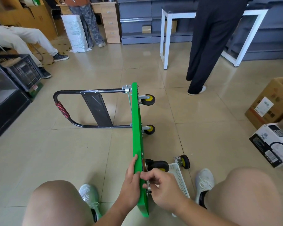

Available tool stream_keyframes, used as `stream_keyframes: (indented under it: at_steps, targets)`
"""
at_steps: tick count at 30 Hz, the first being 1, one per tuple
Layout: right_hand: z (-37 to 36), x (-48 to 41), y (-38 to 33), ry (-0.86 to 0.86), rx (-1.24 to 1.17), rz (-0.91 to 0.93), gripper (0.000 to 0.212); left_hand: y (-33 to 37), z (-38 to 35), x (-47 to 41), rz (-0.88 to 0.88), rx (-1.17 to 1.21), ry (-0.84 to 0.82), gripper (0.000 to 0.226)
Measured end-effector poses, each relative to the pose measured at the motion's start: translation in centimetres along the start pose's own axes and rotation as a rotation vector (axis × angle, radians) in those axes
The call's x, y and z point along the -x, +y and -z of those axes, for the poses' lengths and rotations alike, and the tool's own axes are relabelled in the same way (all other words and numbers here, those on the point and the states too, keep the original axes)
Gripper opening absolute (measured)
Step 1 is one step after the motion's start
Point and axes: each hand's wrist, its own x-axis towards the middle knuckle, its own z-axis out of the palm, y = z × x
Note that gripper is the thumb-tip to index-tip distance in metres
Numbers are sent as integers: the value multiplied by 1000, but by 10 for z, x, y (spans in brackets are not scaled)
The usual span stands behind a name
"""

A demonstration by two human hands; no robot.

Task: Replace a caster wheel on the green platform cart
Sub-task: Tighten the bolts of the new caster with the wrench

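- The black handle (64, 110) with its red grip lies on the floor (82, 150), left of the deck.
- Left hand (131, 181): fingers straight, pressed flat on the deck's left face at its near end.
- The green platform cart (137, 136) stands on its long edge, underside facing right.
- Right hand (163, 188): fingers curled, pinching a small silver metal part (148, 183) against the underside's near corner.
- A mounted caster (158, 166) sits just beyond it.
- A white basket (179, 176) and a loose caster wheel (185, 161) lie on the floor, right of the deck.

glossy green cart deck (137, 136), shiny floor tiles (82, 144)
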Motion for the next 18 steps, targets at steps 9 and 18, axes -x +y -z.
stream_keyframes:
  at_steps: [9, 18]
  targets:
    - [-4, -6, 2, 14, -32, -48, 45, -1, 1, -1, 11, -3, 5, 61]
    - [6, -58, -15, 29, -49, -240, 19, -3, 1, -3, 22, -59, 8, 61]
